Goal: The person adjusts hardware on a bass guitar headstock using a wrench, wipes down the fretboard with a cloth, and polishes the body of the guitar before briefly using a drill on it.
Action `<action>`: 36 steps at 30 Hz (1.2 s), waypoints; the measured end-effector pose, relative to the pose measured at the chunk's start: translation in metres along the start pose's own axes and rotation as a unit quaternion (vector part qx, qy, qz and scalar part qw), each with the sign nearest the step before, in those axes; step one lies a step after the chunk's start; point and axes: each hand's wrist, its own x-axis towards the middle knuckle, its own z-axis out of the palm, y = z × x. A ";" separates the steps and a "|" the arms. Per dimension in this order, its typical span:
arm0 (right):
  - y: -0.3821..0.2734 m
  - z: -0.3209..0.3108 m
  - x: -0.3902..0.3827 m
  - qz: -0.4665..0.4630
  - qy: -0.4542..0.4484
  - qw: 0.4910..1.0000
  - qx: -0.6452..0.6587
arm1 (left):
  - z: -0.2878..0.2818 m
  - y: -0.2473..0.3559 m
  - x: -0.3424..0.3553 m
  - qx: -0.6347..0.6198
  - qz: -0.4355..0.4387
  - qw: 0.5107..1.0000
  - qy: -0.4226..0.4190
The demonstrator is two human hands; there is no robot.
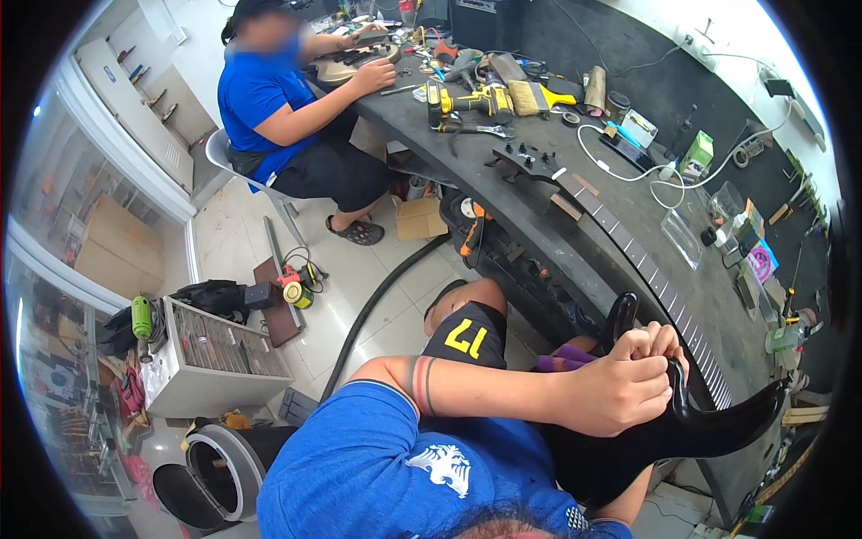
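A glossy black electric guitar body lies against my lap and the bench edge, one horn pointing up and the other to the right. Its long dark neck with pale frets stretches along the bench to a black headstock. The joint between neck and body is hidden by my hands. My left hand is closed at the body's cutaway, and whatever it grips is out of sight. Pressed close behind it, my right hand shows only curled fingers; its forearm passes beneath the body.
Wooden blocks sit beneath the neck. A yellow drill, a brush and a white cable lie on the dark bench. At its far end sits a co-worker with a guitar body. A black hose crosses the floor.
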 end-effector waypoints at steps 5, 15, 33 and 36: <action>-0.001 -0.007 0.000 -0.004 -0.043 0.997 -0.064 | 0.008 0.006 0.001 -0.063 -0.068 0.996 -0.001; -0.009 -0.010 0.002 -0.021 -0.086 0.993 -0.076 | 0.006 0.000 0.009 -0.070 -0.103 0.992 0.021; -0.011 -0.028 0.024 -0.024 -0.226 0.973 -0.027 | -0.010 -0.034 -0.001 -0.107 -0.164 0.975 0.102; -0.009 -0.041 0.043 0.012 -0.219 0.974 -0.064 | -0.020 -0.049 -0.025 -0.241 -0.248 0.930 0.122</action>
